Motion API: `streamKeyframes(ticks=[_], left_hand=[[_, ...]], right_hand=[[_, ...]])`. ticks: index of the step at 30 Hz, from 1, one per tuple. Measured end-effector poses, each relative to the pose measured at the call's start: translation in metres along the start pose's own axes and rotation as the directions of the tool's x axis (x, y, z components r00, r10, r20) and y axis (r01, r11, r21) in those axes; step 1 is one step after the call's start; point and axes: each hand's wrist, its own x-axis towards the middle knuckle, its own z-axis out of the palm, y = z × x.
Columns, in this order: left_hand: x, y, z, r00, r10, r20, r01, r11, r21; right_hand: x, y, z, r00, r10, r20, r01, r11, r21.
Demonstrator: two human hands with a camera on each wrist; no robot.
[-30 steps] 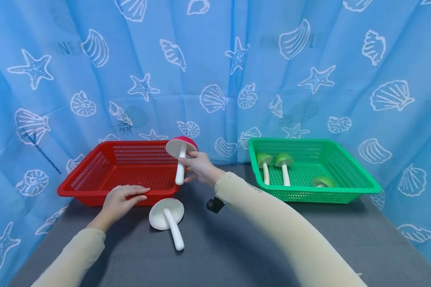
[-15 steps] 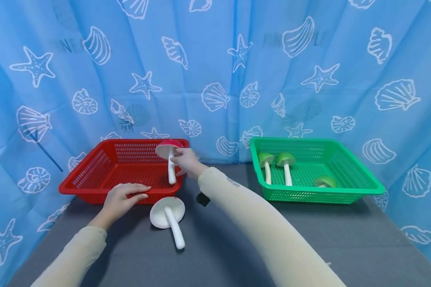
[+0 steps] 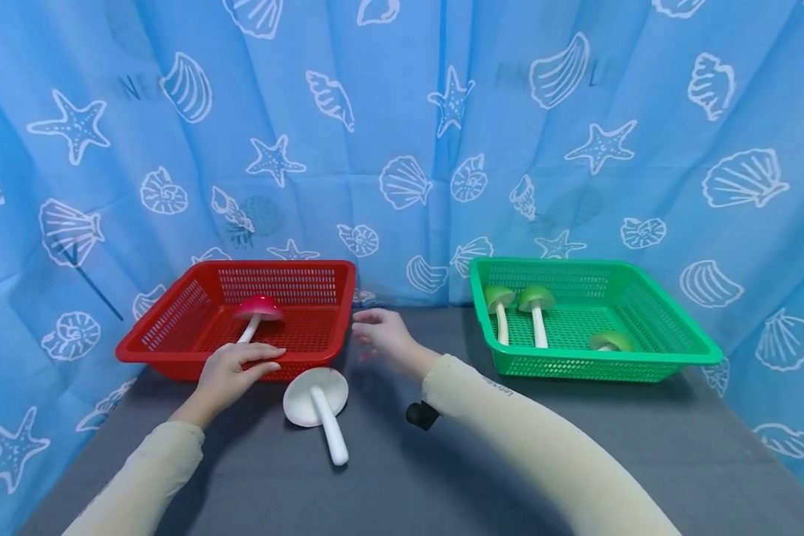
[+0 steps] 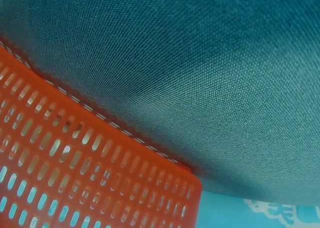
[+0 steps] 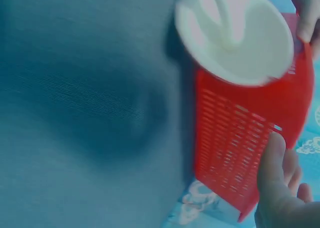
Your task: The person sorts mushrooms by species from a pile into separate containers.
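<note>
In the head view, a toy mushroom with a red cap [image 3: 259, 307] lies inside the red basket [image 3: 288, 368], its white stem partly hidden by my left hand [image 3: 233, 376]. That hand pinches the basket's front rim, thumb outside and fingers over the edge; the left wrist view shows only the perforated basket wall [image 4: 100, 163]. Just right of the basket, my right hand [image 3: 391, 340] is in the air, holding nothing, slightly blurred, fingers loosely extended. A second toy mushroom [image 3: 331, 432] lies on the table before the basket, pale underside and white stem towards me.
To the right stands a green basket [image 3: 596, 365] with a few green-capped toy mushrooms [image 3: 537, 298] in it. Both baskets rest on a grey cloth-covered table [image 3: 442, 461]. Behind them hangs a blue curtain [image 3: 375, 134] with white shell prints.
My right hand carried the red-capped mushroom left over the red basket, let it go there, and drew back to the right. The left hand stayed on the rim.
</note>
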Motion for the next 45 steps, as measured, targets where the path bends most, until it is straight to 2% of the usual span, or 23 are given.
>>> streamKeyframes(ticks=[7,15,21,29,35,40,45], left_hand=[[-0.002,0.002,-0.001,0.998,-0.058,0.035,0.059,0.998,-0.032],[0.002,0.005,-0.002,0.999,-0.041,0.035,0.042,0.999,-0.03],[0.002,0.004,-0.002,0.999,-0.038,0.038,0.039,0.999,-0.034],[0.003,0.004,-0.002,0.999,-0.033,0.038,0.034,0.999,-0.031],[0.003,0.003,-0.002,0.999,-0.023,0.028,0.024,0.999,-0.03],[0.004,0.002,-0.001,1.0,-0.011,0.018,0.012,1.0,-0.023],[0.003,0.003,-0.001,0.999,-0.032,0.031,0.033,0.999,-0.033]], right_hand=[[-0.027,0.025,-0.014,0.99,0.104,0.096,-0.107,0.994,0.02],[-0.05,0.04,-0.013,0.96,0.213,0.18,-0.224,0.974,0.043],[-0.055,0.051,-0.004,0.934,0.264,0.242,-0.277,0.961,0.018],[-0.057,0.065,0.017,0.916,0.273,0.293,-0.297,0.954,0.042],[-0.055,0.069,0.03,0.903,0.314,0.294,-0.34,0.939,0.043],[-0.054,0.071,0.034,0.897,0.323,0.302,-0.345,0.938,0.021],[-0.056,0.072,0.031,0.895,0.298,0.331,-0.319,0.948,0.01]])
